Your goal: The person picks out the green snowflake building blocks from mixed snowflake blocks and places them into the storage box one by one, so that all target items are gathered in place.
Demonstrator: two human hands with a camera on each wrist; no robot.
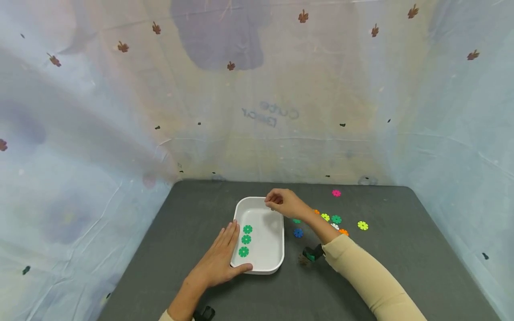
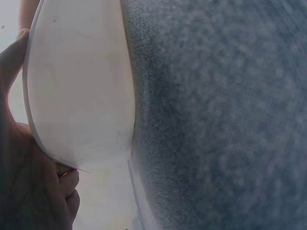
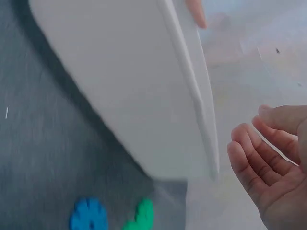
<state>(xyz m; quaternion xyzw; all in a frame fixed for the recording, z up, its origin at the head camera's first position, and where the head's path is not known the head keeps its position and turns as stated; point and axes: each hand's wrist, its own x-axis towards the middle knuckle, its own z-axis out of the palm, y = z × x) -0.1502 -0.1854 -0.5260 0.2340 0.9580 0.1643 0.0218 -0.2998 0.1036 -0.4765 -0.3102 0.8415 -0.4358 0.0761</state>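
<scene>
The left hand (image 1: 217, 261) is resting straight-fingered along the white tray (image 1: 265, 245), with green discs (image 1: 246, 239) lying beside its fingers; the right hand (image 1: 287, 203), empty and loosely curled, is hovering above the far end. A dark grey tabletop (image 1: 192, 218) is spreading beneath them, a pale patterned sheet (image 1: 321, 93) hanging beyond.
</scene>
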